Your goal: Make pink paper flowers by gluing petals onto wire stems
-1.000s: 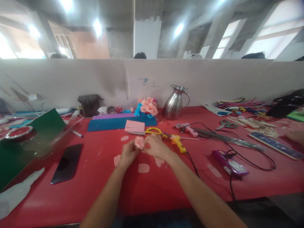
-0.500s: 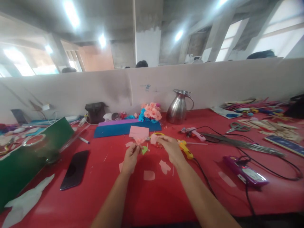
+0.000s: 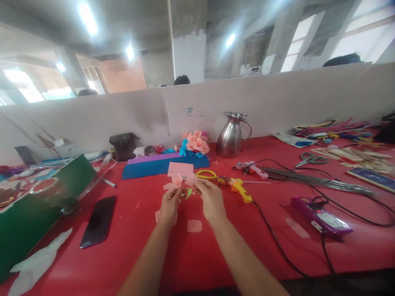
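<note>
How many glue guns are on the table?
2: yellow glue gun beside the right hand; pink glue gun behind it, toward the steel jug. Others may hide in clutter.

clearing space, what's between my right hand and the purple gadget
Head view: the glue gun's black cord crosses the red table between the right hand and the purple gadget.

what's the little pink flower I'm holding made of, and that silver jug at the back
The small pink flower, pinched in the left hand, looks like thin matte paper or foam sheet, judging by its soft, crinkled petals. The silver jug looks like polished metal, probably stainless steel, because it gives bright, mirror-like reflections.
</note>
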The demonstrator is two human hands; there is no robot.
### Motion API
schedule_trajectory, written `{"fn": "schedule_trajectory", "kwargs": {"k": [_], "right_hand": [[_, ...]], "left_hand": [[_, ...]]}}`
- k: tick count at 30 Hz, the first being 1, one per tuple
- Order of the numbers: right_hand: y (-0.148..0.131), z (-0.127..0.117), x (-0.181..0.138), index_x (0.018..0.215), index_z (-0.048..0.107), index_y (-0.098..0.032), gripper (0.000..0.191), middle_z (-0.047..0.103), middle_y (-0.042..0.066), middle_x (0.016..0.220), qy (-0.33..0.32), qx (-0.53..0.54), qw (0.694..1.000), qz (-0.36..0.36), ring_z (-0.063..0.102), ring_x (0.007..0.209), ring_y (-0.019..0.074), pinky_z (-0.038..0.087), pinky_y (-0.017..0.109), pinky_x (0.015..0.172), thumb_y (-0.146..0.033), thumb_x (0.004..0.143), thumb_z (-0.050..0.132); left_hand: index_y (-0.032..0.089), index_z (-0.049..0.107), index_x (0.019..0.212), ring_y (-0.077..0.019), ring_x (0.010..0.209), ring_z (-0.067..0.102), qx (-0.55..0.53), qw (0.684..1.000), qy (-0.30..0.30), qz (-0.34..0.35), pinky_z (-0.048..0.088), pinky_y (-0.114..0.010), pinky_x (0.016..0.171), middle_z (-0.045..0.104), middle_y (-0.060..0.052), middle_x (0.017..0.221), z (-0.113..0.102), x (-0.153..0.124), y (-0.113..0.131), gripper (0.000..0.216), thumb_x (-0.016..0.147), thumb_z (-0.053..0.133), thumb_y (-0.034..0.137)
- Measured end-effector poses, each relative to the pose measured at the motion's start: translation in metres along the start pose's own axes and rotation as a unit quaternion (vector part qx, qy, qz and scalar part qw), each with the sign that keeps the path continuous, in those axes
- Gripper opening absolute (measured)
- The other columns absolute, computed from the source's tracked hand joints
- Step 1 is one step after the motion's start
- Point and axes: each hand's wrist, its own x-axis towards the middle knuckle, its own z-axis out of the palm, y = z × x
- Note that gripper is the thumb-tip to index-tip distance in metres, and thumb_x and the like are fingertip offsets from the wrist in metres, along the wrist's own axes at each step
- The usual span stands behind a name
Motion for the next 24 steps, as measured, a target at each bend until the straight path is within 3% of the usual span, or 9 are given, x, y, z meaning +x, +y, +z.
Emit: {"fn": "schedule_trajectory", "kwargs": {"k": [10,24], "right_hand": [[0.010,0.020,-0.010,0.067,0.068,-0.017,0.017,0.064,0.002,0.061,0.022,0.021,1.000,0.002,0.056,0.057,0.0135,0.045,0.025,0.056,-0.031,0.058,0.067],[0.013,0.023,-0.012,0.068,0.067,-0.017,0.017,0.064,0.002,0.062,0.000,0.030,0.999,0.011,0.057,0.058,0.0133,0.045,0.025,0.057,-0.032,0.060,0.067]], "left_hand": [[0.015,0.062,0.071,-0.0134,0.077,0.060,-0.075,0.997,-0.033,-0.013,0.048,-0.032,0.080,0.064,-0.002,0.077,0.004,-0.002,0.005,0.025,0.064,0.071,0.037],[0.016,0.066,0.076,-0.0164,0.080,0.063,-0.067,0.997,-0.018,-0.025,0.048,-0.031,0.078,0.068,-0.005,0.083,-0.001,0.004,-0.003,0.027,0.060,0.074,0.036]]}}
